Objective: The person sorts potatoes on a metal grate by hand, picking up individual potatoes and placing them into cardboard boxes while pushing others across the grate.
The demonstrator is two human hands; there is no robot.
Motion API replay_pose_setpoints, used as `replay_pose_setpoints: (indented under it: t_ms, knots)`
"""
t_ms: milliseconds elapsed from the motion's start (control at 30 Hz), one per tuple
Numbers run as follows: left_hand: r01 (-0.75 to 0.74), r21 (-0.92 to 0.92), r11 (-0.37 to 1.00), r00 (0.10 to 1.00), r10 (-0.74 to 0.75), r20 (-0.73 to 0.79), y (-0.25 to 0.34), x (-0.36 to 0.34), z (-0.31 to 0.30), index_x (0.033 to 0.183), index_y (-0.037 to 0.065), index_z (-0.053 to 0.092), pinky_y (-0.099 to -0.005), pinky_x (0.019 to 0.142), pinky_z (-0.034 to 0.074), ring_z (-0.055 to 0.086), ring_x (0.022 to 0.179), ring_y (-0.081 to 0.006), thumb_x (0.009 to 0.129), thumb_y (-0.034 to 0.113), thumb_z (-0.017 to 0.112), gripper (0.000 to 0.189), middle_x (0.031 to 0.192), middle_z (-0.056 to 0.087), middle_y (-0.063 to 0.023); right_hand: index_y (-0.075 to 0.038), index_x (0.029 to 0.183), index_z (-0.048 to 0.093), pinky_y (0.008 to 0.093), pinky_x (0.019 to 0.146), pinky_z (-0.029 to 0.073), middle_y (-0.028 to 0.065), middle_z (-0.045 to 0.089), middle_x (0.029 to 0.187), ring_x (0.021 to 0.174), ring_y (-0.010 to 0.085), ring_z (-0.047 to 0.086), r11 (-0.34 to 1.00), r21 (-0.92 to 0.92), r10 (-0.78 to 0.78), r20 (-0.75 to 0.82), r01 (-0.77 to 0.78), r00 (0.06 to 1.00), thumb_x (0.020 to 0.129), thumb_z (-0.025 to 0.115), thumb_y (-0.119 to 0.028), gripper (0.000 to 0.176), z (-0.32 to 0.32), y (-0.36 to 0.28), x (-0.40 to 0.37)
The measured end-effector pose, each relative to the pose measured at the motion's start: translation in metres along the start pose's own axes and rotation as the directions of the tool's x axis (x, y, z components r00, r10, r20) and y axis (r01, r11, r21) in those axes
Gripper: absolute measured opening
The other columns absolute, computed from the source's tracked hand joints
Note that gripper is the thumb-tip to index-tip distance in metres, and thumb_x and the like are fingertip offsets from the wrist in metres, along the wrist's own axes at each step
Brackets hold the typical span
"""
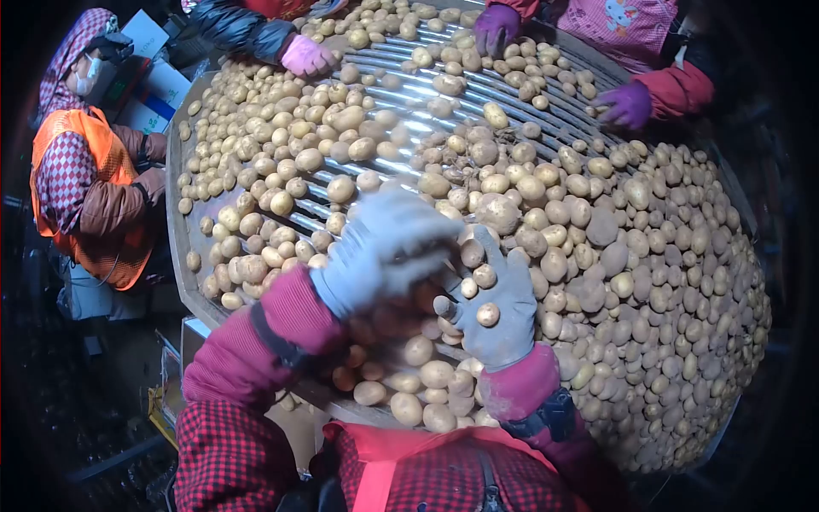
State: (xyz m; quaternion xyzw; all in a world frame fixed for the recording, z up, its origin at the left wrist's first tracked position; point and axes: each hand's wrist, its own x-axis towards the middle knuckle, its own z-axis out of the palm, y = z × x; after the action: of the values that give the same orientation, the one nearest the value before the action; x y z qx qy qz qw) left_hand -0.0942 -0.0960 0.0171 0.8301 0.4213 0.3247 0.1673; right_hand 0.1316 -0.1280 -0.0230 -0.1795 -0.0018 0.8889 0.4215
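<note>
Many potatoes (pixel 640 282) lie over a slatted metal sorting table (pixel 401 64). My right hand (pixel 503 316), in a grey glove, is turned palm up near the table's front. Several small potatoes (pixel 487 315) rest in its palm and along its fingers. Just left of it and higher, my left hand (pixel 388 247) wears a matching glove and is smeared by motion. Its fingers bend toward the right hand, and their undersides are hidden. Larger potatoes (pixel 407 408) lie below both hands, close to my apron.
A dense heap of potatoes fills the right side. Across the table, a pink-gloved hand (pixel 308 56) and two purple-gloved hands (pixel 625 105) of co-workers reach over the slats. A person in an orange vest (pixel 107 162) is at the left, beside the table's rim (pixel 179 247).
</note>
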Motion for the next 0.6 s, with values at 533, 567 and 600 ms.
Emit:
replay_pose_setpoints:
  t_ms: [533,567,600]
  knots:
    - [-0.300,0.230,0.926,0.942,0.250,0.224,-0.031,0.088,0.098,0.121,0.025,0.062,-0.0656,0.113,0.030,0.043,0.140,-0.0306,0.082,0.037,0.073,0.042,0.138,0.054,-0.0047,-0.024,0.154,0.045,0.0255,0.067,0.055,0.0123,0.051,0.148,0.104,0.0221,0.060,0.952,0.009,-0.301,-0.168,0.307,0.939,0.108,0.047,-0.049,0.053,-0.006,-0.067,-0.013]
    - [-0.264,0.233,0.936,0.955,0.221,0.197,-0.042,0.095,0.093,0.119,0.025,0.063,-0.0653,0.113,0.031,0.043,0.139,-0.0312,0.081,0.038,0.074,0.042,0.138,0.053,-0.0046,-0.024,0.154,0.045,0.0270,0.069,0.056,0.0130,0.050,0.148,0.107,0.0232,0.060,0.952,0.021,-0.299,-0.159,0.306,0.941,0.107,0.047,-0.049,0.053,-0.007,-0.067,-0.012]
    - [-0.271,0.364,0.891,0.958,0.215,0.187,-0.055,0.100,0.091,0.118,0.024,0.065,-0.0643,0.112,0.032,0.042,0.139,-0.0327,0.081,0.037,0.075,0.040,0.140,0.053,-0.0042,-0.024,0.154,0.045,0.0284,0.071,0.057,0.0136,0.050,0.148,0.109,0.0243,0.060,0.951,0.031,-0.299,-0.149,0.306,0.943,0.107,0.047,-0.049,0.053,-0.007,-0.067,-0.012]
